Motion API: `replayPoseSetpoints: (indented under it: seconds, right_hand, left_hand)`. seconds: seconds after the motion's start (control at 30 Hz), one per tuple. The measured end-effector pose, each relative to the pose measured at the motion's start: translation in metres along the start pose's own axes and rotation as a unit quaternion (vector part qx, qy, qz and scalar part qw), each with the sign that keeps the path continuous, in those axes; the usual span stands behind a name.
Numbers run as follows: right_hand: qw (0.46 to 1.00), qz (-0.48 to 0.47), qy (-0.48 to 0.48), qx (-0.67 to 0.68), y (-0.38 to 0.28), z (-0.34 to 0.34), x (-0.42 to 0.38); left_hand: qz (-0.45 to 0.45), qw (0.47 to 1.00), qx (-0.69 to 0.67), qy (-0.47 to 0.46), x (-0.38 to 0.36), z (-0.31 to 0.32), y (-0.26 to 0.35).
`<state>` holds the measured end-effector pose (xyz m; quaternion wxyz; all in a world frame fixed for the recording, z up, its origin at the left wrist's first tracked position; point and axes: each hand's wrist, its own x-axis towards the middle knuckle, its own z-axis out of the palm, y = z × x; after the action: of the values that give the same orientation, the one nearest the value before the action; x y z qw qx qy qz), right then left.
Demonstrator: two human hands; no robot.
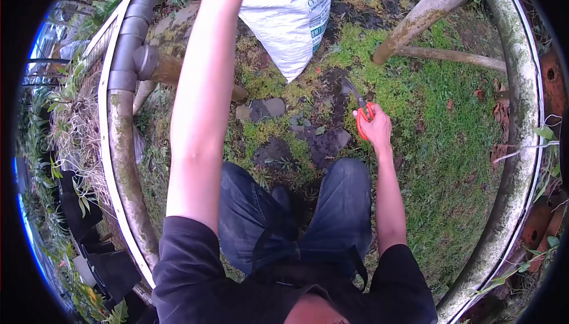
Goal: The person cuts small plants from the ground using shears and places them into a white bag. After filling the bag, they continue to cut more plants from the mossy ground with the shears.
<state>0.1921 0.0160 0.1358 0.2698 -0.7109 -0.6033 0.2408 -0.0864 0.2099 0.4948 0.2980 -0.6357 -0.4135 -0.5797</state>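
One view only, from a camera on the person's head, looking almost straight down the body with a wide fisheye that bends the edges into a dark ring. It sits close above the shoulders; the legs fill the lower middle. The right hand [374,127] lies right of centre, low by the knee, over mossy ground [438,164]. The left arm reaches up to the top edge, its hand out of frame, by a white sack [290,16].

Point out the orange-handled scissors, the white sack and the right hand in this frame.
orange-handled scissors [361,110]: head view, on the orange handle at the fingers.
white sack [284,16]: head view, on its woven front.
right hand [376,127]: head view, on the back of the hand.
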Motion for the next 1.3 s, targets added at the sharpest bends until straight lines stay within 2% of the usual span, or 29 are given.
replayPoseSetpoints:
  seconds: [0.07,0.13,0.17,0.2,0.27,0.33,0.4,0.5,0.6,0.73,0.77,0.87,0.97,1.07,1.17,1.27,1.3]
  right_hand:
    - [1.0,0.018,-0.003,-0.003,0.014,0.002,-0.002]
    - [1.0,0.022,0.008,-0.004,0.032,0.006,-0.005]
    - [0.999,0.032,0.006,0.0,0.04,0.005,-0.007]
    - [0.999,0.037,0.005,0.006,0.047,0.004,-0.012]
    - [0.999,0.043,0.009,0.013,0.058,0.0,-0.02]
    - [0.999,0.053,0.004,-0.001,0.073,0.0,-0.029]
    - [0.998,0.066,0.001,-0.002,0.086,-0.003,-0.044]
    - [0.994,0.111,-0.003,-0.011,0.091,-0.008,-0.064]
    - [0.992,0.129,0.003,-0.013,0.108,-0.004,-0.079]
    - [0.99,0.141,0.007,-0.018,0.113,0.0,-0.083]
    - [0.99,0.141,0.007,-0.02,0.112,0.0,-0.081]
    - [0.988,0.155,-0.001,-0.004,0.106,-0.002,-0.072]
    - [0.99,0.144,-0.003,0.005,0.099,-0.002,-0.064]
    - [0.992,0.127,0.008,0.012,0.094,0.003,-0.06]
    - [0.993,0.114,0.013,0.009,0.092,0.009,-0.06]
    - [0.992,0.123,0.0,0.017,0.09,0.012,-0.059]
    - [0.993,0.114,0.008,0.025,0.091,0.014,-0.059]
  left_hand:
    - [0.115,0.992,-0.048,-0.005,-0.046,0.004,0.021]
    - [0.015,0.978,-0.068,-0.195,-0.126,0.022,0.037]
    - [0.0,0.955,-0.078,-0.286,-0.162,0.035,0.041]
    - [-0.015,0.923,-0.088,-0.375,-0.198,0.048,0.04]
    - [-0.142,0.812,-0.14,-0.548,-0.28,0.076,0.029]
    - [-0.222,0.738,-0.145,-0.62,-0.353,0.095,0.017]
    - [-0.212,0.722,-0.113,-0.649,-0.414,0.119,0.001]
    - [-0.184,0.741,-0.033,-0.645,-0.458,0.139,-0.002]
    - [-0.223,0.723,-0.018,-0.653,-0.481,0.152,0.008]
    - [-0.29,0.709,-0.005,-0.643,-0.499,0.153,0.023]
    - [-0.264,0.755,0.018,-0.6,-0.505,0.153,0.024]
    - [-0.284,0.785,-0.024,-0.549,-0.512,0.158,0.016]
    - [-0.307,0.747,-0.015,-0.589,-0.509,0.157,0.011]
    - [-0.284,0.747,-0.022,-0.601,-0.513,0.152,0.003]
    - [-0.228,0.799,-0.052,-0.554,-0.521,0.141,-0.002]
    - [-0.257,0.766,-0.051,-0.587,-0.525,0.144,-0.007]
    - [-0.25,0.775,-0.037,-0.579,-0.529,0.147,-0.007]
